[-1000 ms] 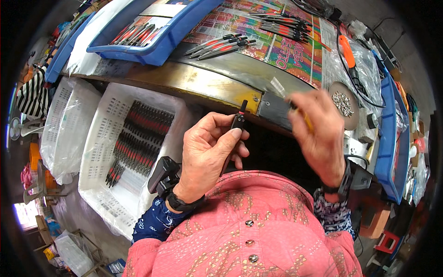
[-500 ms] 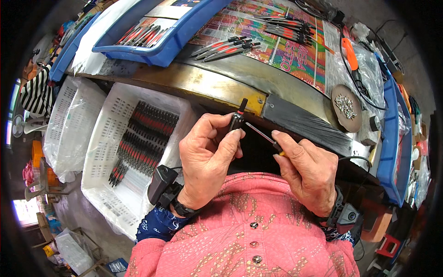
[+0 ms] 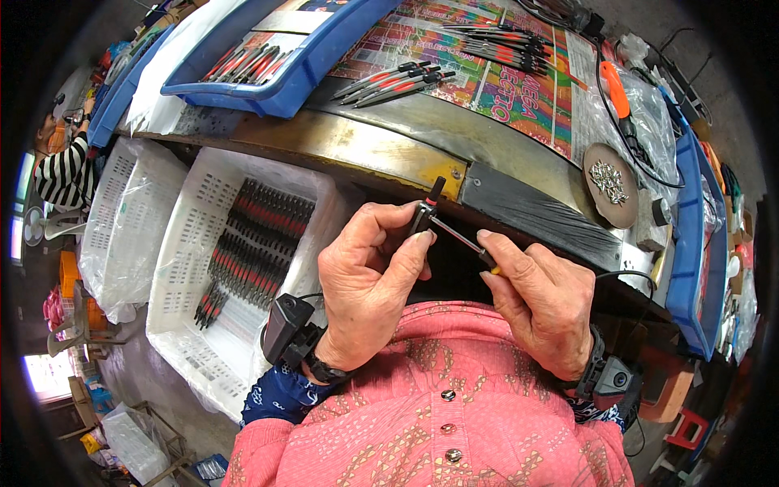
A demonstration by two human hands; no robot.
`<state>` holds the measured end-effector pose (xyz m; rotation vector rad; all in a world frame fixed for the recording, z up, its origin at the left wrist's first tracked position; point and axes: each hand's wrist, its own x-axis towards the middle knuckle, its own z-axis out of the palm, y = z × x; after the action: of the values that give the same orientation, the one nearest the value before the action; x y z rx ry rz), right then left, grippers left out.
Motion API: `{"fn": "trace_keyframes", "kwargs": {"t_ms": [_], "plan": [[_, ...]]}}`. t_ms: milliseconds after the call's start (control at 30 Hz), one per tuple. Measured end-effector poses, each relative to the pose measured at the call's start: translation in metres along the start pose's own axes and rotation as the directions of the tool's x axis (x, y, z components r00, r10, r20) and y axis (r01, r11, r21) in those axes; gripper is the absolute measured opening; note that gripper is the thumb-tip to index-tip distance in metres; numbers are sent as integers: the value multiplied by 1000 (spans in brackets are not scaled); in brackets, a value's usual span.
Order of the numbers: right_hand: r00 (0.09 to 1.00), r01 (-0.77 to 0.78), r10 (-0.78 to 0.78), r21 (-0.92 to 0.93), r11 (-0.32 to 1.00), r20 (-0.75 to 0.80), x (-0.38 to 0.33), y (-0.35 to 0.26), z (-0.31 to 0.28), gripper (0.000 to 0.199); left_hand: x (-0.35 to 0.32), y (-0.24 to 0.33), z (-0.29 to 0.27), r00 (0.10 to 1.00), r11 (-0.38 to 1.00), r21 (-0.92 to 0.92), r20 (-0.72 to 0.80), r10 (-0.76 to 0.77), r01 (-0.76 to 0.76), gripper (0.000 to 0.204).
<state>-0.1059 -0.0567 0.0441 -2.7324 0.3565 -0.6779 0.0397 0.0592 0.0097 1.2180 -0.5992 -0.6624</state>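
My left hand (image 3: pixel 369 280) pinches a black pen-like tool (image 3: pixel 434 195) with a red band, its narrow black end pointing up. Most of its lower body is hidden by my fingers. In my right hand (image 3: pixel 542 302) is a thin screwdriver (image 3: pixel 462 236) with a yellow handle, mostly covered by the fingers. Its metal shaft slants up to the left, and the tip meets the side of the pen-like tool. Both hands are in front of the bench edge, above my lap.
A white basket (image 3: pixel 174 268) at left holds rows of similar black-and-red pieces. On the bench (image 3: pixel 341 142) lie pen-like pieces (image 3: pixel 393 85), a blue tray (image 3: pixel 268 101) and a brown dish (image 3: pixel 621 213) of small silver metal parts. An orange-handled tool (image 3: pixel 615 89) and cables lie right.
My left hand and the pen-like tool have shifted slightly right, and the screwdriver tip now meets the tool's side. At far left, a person in stripes shows more fully.
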Motion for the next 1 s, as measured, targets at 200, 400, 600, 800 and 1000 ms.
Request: {"fn": "trace_keyframes", "kwargs": {"t_ms": [200, 400, 600, 800, 1000], "plan": [[998, 15, -15, -3, 1000, -57, -1, 3, 5, 47, -2, -2, 1, 1000, 1000, 21, -18, 12, -12, 20], [999, -35, 37, 105, 994, -19, -3, 3, 3, 44, -1, -9, 1, 967, 934, 272, -37, 252, -233, 19], [981, 143, -173, -265, 953, -91, -4, 4, 3, 46, 2, -11, -1, 937, 841, 434, 21, 350, -324, 22], [989, 97, -118, -223, 970, -84, -5, 1, 5, 44, 6, -8, 0, 932, 803, 485, 79, 354, -346, 23], [990, -135, 141, 334, 933, 6, -3, 6, 9, 32, 11, -9, 0, 917, 753, 533, 127, 378, -385, 22]]}}
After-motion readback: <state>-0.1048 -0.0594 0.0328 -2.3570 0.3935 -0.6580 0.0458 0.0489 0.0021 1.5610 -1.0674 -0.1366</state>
